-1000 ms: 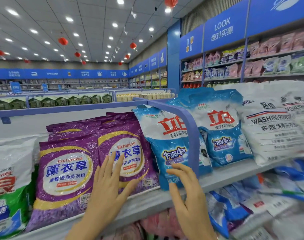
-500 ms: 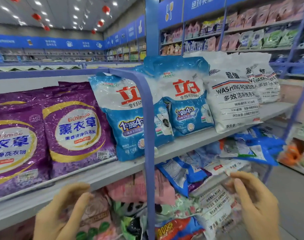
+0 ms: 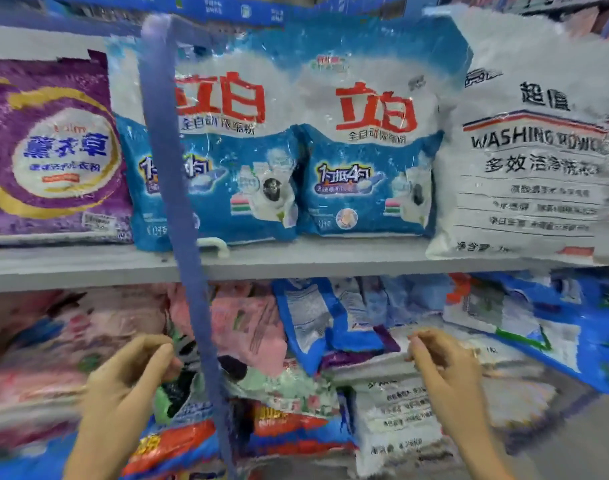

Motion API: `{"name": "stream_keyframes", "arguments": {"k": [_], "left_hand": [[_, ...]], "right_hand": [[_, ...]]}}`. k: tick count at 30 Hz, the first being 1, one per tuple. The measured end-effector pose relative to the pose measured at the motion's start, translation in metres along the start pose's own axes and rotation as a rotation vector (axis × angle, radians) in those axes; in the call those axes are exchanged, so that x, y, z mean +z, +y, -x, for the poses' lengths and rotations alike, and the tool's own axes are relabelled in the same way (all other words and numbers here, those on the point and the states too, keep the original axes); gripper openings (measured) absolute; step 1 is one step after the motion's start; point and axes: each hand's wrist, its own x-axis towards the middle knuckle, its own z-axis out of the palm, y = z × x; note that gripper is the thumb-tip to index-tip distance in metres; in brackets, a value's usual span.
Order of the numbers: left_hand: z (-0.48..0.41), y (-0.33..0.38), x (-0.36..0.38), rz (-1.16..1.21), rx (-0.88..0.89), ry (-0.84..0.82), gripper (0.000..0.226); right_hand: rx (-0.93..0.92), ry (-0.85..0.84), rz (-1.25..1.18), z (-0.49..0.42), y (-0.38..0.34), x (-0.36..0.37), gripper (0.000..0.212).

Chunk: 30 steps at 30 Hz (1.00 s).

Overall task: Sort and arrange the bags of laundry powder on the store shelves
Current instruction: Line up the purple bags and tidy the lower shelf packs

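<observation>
Hovering loosely curled and empty, left hand (image 3: 129, 386) and right hand (image 3: 445, 372) face blurred, jumbled bags (image 3: 393, 414).

left hand (image 3: 133, 372) and right hand (image 3: 445, 368) both forward at one height, well apart, fingers loosely curled

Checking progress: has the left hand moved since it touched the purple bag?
Yes: left hand dropped below the grey shelf board, off the purple bag.
</observation>
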Motion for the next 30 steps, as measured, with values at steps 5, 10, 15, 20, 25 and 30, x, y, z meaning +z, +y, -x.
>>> {"name": "stream_keyframes", "arguments": {"k": [5,10,15,20,25,30], "left_hand": [[0.023,0.017,0.033,-0.095,-0.004,0.055,0.018],[0.039,0.032,0.040,-0.088,-0.084,0.063,0.018],[0.047,0.038,0.042,-0.133,-0.131,0.059,0.016],[0.050,0.040,0.044,-0.106,-0.176,0.027,0.015],[0.053,0.040,0.045,-0.077,-0.199,0.010,0.014],[0.056,0.041,0.049,-0.082,-0.197,-0.064,0.014]], "right_hand": [[-0.149,-0.306,0.231,-0.042,0.033,0.044,0.010],[-0.457,-0.646,0.500,-0.059,0.035,0.117,0.054],[-0.446,-0.530,0.833,-0.052,0.043,0.157,0.084],[-0.362,-0.385,0.912,-0.052,0.032,0.165,0.089],[-0.378,-0.397,0.722,-0.060,0.041,0.151,0.037],[-0.151,-0.401,0.308,-0.068,0.043,0.136,0.029]]}}
